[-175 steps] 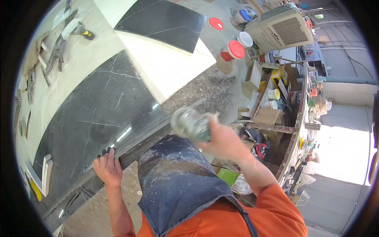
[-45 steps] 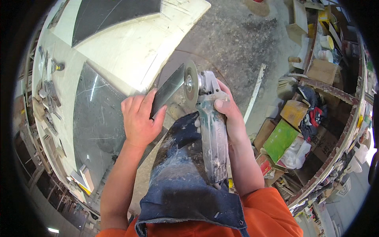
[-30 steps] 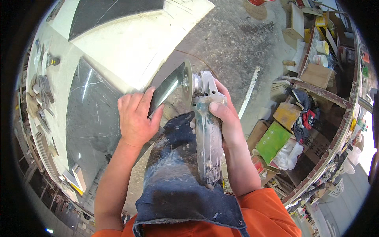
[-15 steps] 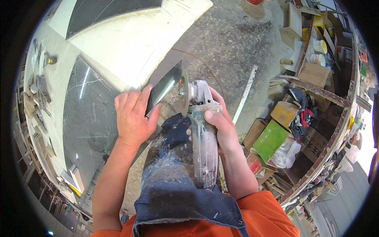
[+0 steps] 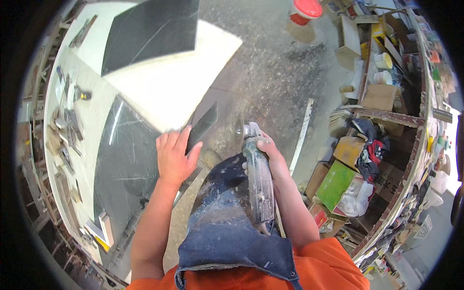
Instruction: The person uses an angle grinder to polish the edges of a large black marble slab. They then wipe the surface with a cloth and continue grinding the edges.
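My left hand [image 5: 175,157] grips the near end of a narrow, dark, polished stone strip [image 5: 207,121], thumb on its right side and fingers on the left. The strip slants away to the upper right. In my right hand [image 5: 275,162] is an angle grinder [image 5: 260,186], its grey body pointing away from me with the thumb over the head end. Its thin disc [image 5: 243,129] looks blurred and stands a small gap to the right of the strip. Part of the grinder's left side is wrapped by my fingertips.
Left of my left hand lies a dark veined slab [image 5: 118,164] on a pale worktop with tools. Beyond are a white panel [image 5: 159,92] and another black slab [image 5: 154,36]. A red-lidded bucket [image 5: 307,8] stands far off. Boxes and a green carton [image 5: 333,186] crowd the right.
The grinder has moved away from the strip, opening a gap where its disc was against the strip's right edge. The whole view has shifted, bringing more of the far slab and bucket into sight.
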Action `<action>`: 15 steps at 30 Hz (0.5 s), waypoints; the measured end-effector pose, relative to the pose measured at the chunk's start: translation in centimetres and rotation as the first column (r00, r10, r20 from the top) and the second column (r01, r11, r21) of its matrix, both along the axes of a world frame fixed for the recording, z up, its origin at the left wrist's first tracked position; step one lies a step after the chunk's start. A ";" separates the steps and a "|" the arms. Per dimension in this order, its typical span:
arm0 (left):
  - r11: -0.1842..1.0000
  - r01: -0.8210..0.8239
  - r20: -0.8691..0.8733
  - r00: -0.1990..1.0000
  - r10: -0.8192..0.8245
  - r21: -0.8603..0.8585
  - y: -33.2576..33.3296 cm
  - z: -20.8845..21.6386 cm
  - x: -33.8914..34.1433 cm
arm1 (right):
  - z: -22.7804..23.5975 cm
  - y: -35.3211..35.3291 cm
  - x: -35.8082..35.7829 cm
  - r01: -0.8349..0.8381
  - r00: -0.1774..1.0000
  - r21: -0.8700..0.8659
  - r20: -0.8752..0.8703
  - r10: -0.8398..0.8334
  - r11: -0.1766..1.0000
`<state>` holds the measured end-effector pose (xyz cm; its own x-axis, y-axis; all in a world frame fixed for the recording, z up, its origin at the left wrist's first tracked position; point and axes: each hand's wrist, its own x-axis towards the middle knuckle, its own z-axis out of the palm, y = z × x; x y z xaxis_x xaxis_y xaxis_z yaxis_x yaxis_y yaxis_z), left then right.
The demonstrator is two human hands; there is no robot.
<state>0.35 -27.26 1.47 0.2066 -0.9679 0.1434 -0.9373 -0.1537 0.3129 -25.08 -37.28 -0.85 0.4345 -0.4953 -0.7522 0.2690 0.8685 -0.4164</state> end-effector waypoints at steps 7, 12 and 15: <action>0.997 -0.051 0.058 0.997 0.055 -0.059 2.0 1.7 0.3 | 6.2 -3.4 -4.6 0.150 0.987 -0.024 -0.053 -0.151 0.988; 0.977 0.105 -0.159 0.978 -0.135 -0.186 1.5 2.6 -3.2 | 8.3 -3.7 -8.3 0.299 0.941 -0.220 -0.093 -0.325 0.929; 0.891 0.396 -0.481 0.751 -0.453 -0.221 0.7 10.6 -8.8 | 11.3 -1.5 -8.3 0.480 0.863 -0.322 0.006 -0.505 0.816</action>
<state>-8.49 -26.52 12.03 -0.1526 -0.9596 0.2363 -0.5989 0.2800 0.7502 -33.42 -38.82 10.40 0.0184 -0.8346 -0.5506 0.5832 0.4563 -0.6721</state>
